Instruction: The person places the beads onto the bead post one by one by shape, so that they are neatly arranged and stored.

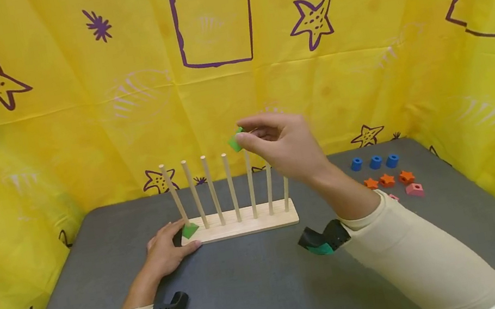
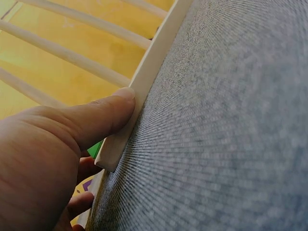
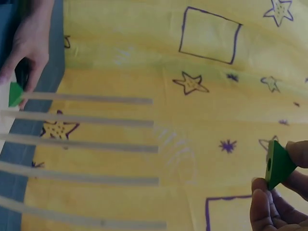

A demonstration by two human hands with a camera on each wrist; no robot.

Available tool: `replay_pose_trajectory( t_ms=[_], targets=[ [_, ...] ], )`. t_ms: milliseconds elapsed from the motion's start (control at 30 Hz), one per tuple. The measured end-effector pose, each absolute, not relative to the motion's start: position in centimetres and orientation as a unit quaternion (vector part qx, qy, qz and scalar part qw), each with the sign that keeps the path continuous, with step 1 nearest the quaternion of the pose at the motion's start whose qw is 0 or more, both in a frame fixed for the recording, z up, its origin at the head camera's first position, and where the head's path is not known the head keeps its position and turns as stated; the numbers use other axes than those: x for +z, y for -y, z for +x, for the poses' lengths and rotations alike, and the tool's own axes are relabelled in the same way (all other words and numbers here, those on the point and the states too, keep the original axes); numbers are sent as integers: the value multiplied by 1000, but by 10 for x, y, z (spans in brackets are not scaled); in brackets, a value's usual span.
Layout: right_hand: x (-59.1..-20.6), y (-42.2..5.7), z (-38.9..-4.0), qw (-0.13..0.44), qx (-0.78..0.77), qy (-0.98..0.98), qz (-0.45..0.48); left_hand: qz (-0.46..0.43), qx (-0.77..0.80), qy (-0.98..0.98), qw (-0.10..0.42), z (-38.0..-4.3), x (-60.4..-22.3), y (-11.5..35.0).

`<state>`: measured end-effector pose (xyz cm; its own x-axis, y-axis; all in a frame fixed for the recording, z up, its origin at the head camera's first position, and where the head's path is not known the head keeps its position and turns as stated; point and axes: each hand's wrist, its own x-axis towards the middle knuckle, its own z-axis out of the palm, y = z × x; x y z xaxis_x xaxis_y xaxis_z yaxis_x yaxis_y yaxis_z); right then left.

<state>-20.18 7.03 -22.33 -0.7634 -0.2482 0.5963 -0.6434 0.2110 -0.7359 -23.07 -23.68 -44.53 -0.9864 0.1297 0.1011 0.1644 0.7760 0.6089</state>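
Note:
A wooden stand (image 1: pixel 245 226) with several upright pegs lies on the table. My left hand (image 1: pixel 165 252) grips its left end, the thumb (image 2: pixel 113 113) pressed along the front edge and the fingers behind. One green triangular block (image 1: pixel 190 231) sits at the bottom of the leftmost peg, beside that hand. Above the pegs, right of the middle, my right hand (image 1: pixel 288 144) pinches a second green triangular block (image 3: pixel 279 166) between thumb and fingertips. A hole shows in this block's flat face in the right wrist view. The hand and forearm partly cover the rightmost pegs in the head view.
To the right on the grey table (image 1: pixel 261 290) stand three blue cylinders (image 1: pixel 375 162), three orange star pieces (image 1: pixel 387 180) and pink blocks (image 1: pixel 415 189), one partly behind the right sleeve. A yellow patterned cloth (image 1: pixel 237 95) rises behind the table and along both sides.

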Motion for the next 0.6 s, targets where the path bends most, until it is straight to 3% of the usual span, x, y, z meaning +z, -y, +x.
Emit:
replay_pose_trajectory(
  t_ms=[600],
  targets=[
    [-213, 28, -234, 114, 550, 772, 296, -101, -327, 938, 50, -232, -448, 239]
  ],
)
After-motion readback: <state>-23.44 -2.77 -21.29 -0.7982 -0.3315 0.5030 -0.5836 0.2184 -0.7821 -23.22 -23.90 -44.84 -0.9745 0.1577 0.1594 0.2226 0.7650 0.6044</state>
